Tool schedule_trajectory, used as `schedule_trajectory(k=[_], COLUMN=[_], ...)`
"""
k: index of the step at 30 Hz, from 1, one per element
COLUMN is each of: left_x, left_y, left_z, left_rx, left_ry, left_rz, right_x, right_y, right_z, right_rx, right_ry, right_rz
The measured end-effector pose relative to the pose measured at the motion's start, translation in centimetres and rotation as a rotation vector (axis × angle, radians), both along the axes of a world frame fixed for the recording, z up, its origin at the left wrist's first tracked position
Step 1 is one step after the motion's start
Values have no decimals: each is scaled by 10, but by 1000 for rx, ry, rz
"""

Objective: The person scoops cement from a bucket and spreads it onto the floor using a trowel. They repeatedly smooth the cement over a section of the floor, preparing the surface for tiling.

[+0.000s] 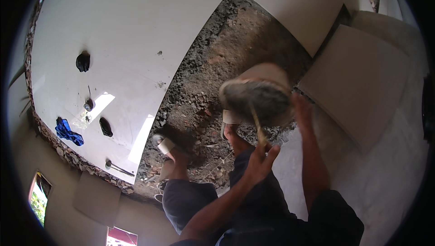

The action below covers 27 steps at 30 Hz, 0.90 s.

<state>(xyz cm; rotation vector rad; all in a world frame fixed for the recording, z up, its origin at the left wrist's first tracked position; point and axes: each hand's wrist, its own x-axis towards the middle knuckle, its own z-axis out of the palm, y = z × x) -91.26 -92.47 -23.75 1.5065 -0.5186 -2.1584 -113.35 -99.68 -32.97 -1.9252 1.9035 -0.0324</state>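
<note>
A beige bucket (272, 73), blurred by motion, tilts over the bare strip of ground with its mouth toward me. Grey wet-looking mix (258, 99) shows inside it. My left hand (262, 162) is closed around a thin yellowish handle (260, 130) that reaches up to the bucket's mouth; whether it belongs to the bucket or to a tool in it, I cannot tell. At the bucket's right side is my right hand (302, 112), its fingers smeared by motion. My sandalled feet (166, 146) stand on the rough ground below.
Large pale tiles (122, 28) cover the floor at left and top. Dark lumps (83, 61), a blue cloth (69, 132) and a long-handled tool (118, 168) lie on them. A loose tile (358, 81) rests at right. Rubble and grit (204, 105) fill the untiled strip.
</note>
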Motion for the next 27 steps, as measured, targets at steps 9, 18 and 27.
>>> schedule_trajectory(k=[9,18,27], left_x=[-81,-34,-13], left_y=[-108,-104,-119], left_z=[-236,-339,-351], left_rx=[15,44,-109], left_ry=[80,-40,-245], left_rz=[147,283,132], right_x=[47,125,-26], right_y=[-56,-22,-116], right_z=[-87,-203,-76], right_rx=[-252,-40,-412], right_ry=[-40,-472,-491], right_rz=[-569,-461,-949])
